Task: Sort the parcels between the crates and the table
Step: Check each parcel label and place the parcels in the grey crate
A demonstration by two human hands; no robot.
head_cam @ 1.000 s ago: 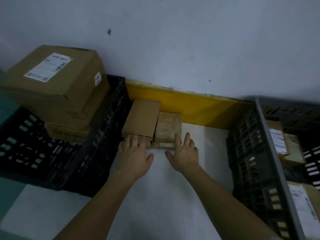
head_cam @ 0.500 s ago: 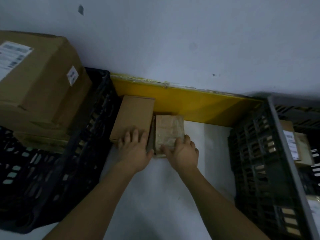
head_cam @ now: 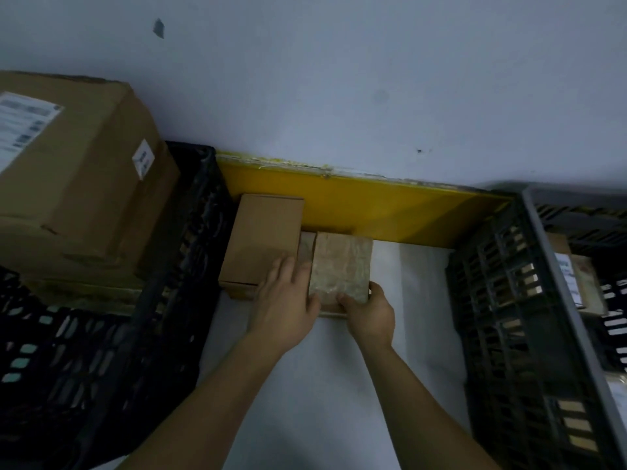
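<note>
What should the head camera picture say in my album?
Two hands lift a plastic-wrapped brown parcel beside a plain cardboard box.

Table (head_cam: pixel 339 385): runs between two crates, its far edge against a board (head_cam: pixel 390 215) at the foot of the wall (head_cam: pixel 339 79).
Left crate (head_cam: pixel 101 351): stacked large boxes (head_cam: pixel 74 184) on top.
Right crate (head_cam: pixel 509 334): labelled parcels (head_cam: pixel 570 276) inside.
Plain box (head_cam: pixel 264 242): on the table at the far end, just beside the left crate.
Wrapped parcel (head_cam: pixel 341 266): immediately right of the plain box, on a flat parcel.
Left hand (head_cam: pixel 288 300): rests on the near ends of both.
Right hand (head_cam: pixel 369 313): at the wrapped parcel's near right corner.
</note>
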